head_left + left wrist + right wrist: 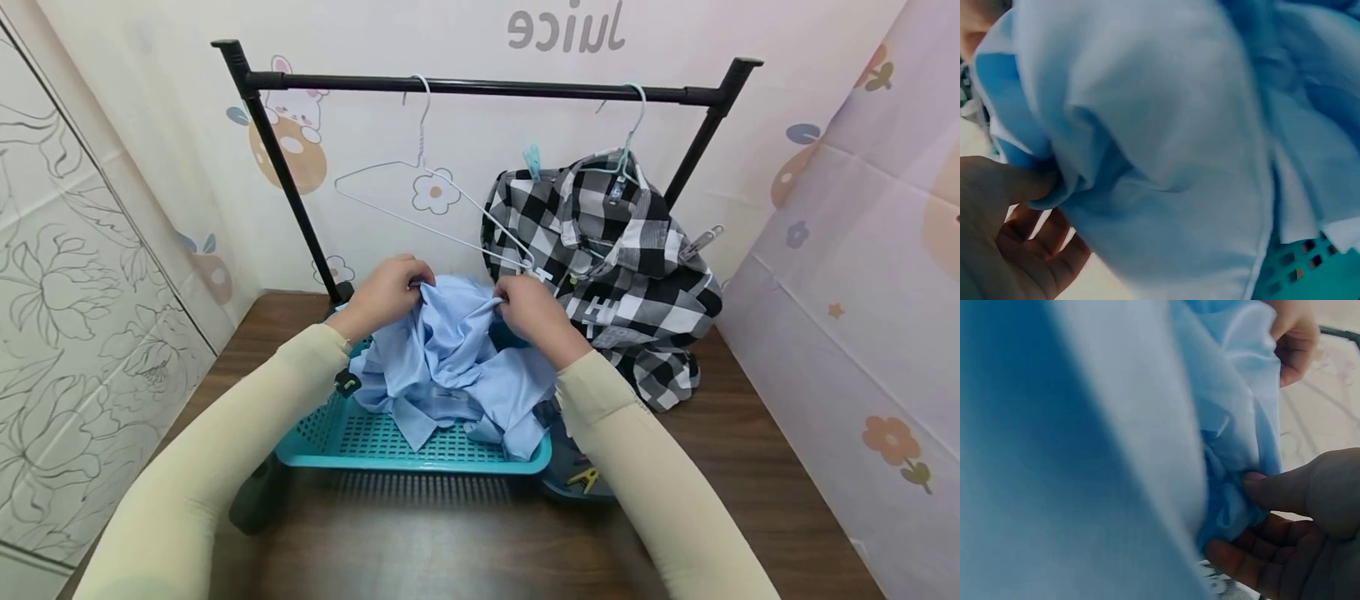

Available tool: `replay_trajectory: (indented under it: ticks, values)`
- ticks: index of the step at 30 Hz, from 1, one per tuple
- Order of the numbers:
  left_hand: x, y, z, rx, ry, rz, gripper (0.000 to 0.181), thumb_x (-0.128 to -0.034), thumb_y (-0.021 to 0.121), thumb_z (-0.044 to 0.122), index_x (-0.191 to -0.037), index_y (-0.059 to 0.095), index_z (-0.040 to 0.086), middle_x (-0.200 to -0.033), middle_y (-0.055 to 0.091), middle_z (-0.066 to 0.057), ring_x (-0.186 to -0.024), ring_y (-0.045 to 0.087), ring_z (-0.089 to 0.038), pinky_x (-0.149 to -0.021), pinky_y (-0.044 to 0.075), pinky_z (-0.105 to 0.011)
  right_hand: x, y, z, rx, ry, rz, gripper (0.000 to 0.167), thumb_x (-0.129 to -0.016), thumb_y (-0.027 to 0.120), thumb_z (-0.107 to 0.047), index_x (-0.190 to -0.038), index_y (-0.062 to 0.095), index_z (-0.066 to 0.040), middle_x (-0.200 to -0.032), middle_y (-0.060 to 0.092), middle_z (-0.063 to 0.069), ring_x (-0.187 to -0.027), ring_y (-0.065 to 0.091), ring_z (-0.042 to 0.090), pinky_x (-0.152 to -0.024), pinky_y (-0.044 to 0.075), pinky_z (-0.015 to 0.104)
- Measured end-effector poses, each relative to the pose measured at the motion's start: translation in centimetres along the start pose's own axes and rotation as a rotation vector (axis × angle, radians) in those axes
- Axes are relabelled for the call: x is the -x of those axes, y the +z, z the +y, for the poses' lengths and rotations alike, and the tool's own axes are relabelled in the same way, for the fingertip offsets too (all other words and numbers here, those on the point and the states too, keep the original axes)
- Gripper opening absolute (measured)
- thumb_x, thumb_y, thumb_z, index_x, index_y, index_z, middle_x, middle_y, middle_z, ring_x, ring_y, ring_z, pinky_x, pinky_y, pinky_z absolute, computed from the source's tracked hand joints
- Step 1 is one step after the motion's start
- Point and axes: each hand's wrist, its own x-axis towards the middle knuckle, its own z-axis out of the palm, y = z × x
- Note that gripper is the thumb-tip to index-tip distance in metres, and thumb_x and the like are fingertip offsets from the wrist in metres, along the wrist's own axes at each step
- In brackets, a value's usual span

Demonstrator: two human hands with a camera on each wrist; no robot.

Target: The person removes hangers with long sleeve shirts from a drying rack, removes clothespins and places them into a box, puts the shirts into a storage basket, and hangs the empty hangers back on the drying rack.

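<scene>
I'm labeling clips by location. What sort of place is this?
Probably an indoor laundry corner, perhaps a staged one: a checked shirt hangs from a black clothes rack, and a light blue garment is bunched over a teal basket in front.

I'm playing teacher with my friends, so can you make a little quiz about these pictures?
1. True or false: the white wire hanger hangs on the black clothes rack.
2. What do the fingers of the right hand pinch? A) the checked shirt; B) the light blue shirt; C) a clip.
3. What colour is the plastic basket under the light blue shirt?

Key: 1. True. 2. B. 3. Turquoise.
</scene>
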Motion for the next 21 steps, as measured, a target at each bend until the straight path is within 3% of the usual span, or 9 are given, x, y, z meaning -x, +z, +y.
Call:
replay_trajectory:
  ticks: [9,13,17,21]
  values:
    - [2.7,-2.5,2.4,-0.039,0.078,-0.013,0.025,-0.0889,0.059,-0.006,-0.102,0.068,0.013,-0.104,0.064,-0.003,-0.099,0.059,-0.023,-0.091,0.052,-0.041,3.4,-1.8,-1.5,0.006,-0.081,-0.009,0.007,-0.100,0.064,-0.014,-0.103,0.069,-0.012,-0.107,0.065,0.008,-0.096,0.058,0.026,-0.083,0.050,0.042]
    - [4.3,-3.3,3.5,-0.087,0.123,-0.041,0.036,-0.0888,0.060,-0.006,-0.117,0.067,0.016,-0.106,0.064,-0.005,-0.097,0.058,-0.024,-0.087,0.052,-0.042,5.0,-2.3,-2.1,0.020,-0.139,-0.036,0.007,-0.098,0.065,-0.013,-0.103,0.070,-0.012,-0.108,0.066,0.008,-0.097,0.061,0.026,-0.086,0.051,0.043]
    - [5.9,-3.8,4.6,-0.154,0.136,-0.145,0.050,-0.0890,0.062,-0.004,-0.133,0.064,0.021,-0.106,0.062,-0.004,-0.093,0.058,-0.024,-0.081,0.051,-0.040,6.0,-2.2,-2.6,0.033,-0.218,-0.120,0.005,-0.095,0.069,-0.012,-0.100,0.070,-0.013,-0.106,0.066,0.007,-0.096,0.061,0.025,-0.086,0.051,0.042]
    - [7.0,-3.6,5.0,-0.202,0.148,-0.301,0.044,-0.0878,0.062,-0.003,-0.126,0.071,0.018,-0.112,0.061,-0.006,-0.094,0.059,-0.022,-0.082,0.052,-0.038,6.4,-1.6,-2.8,0.041,-0.312,-0.250,0.005,-0.092,0.071,-0.010,-0.095,0.072,-0.014,-0.104,0.064,0.005,-0.093,0.060,0.022,-0.086,0.051,0.039]
